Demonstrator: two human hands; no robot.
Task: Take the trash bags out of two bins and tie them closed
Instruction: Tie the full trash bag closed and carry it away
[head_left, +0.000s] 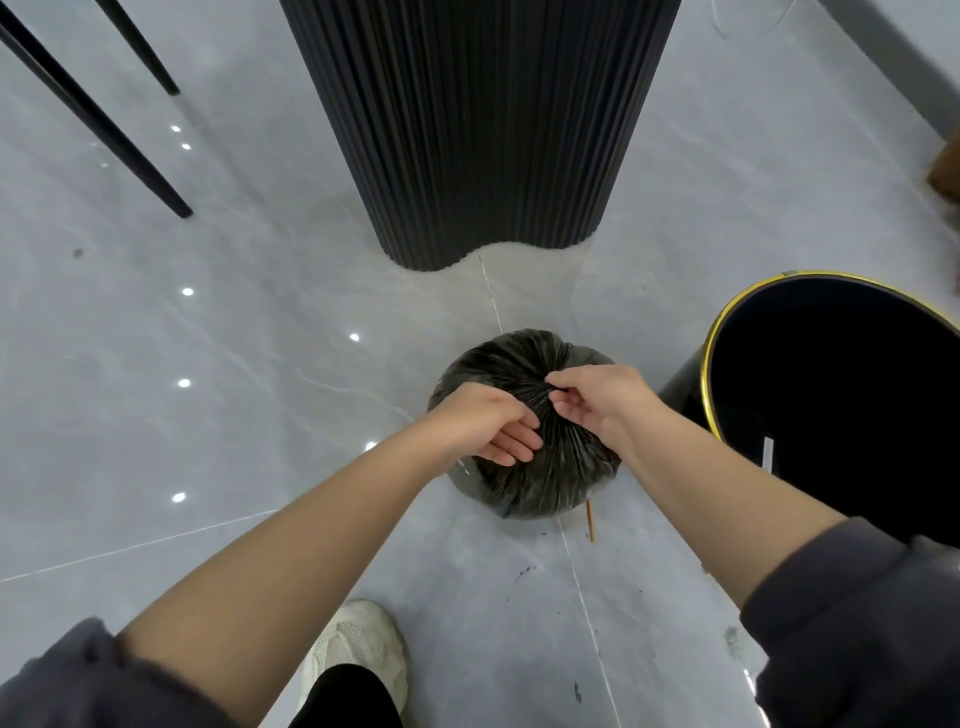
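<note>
A full black trash bag (545, 478) sits on the grey tiled floor in the middle of the head view, its top gathered into tight pleats. My left hand (491, 426) lies over the bag's left side with fingers curled at the gathered neck. My right hand (597, 397) pinches the gathered plastic at the top centre between thumb and fingers. Just right of the bag stands a black bin (841, 395) with a gold rim, open and dark inside, with no bag visible in it.
A wide black fluted column (483, 130) rises from the floor behind the bag. Thin black furniture legs (104, 124) stand at the upper left. A thin wooden stick (590, 522) lies by the bag. My shoe (358, 644) is at the bottom centre.
</note>
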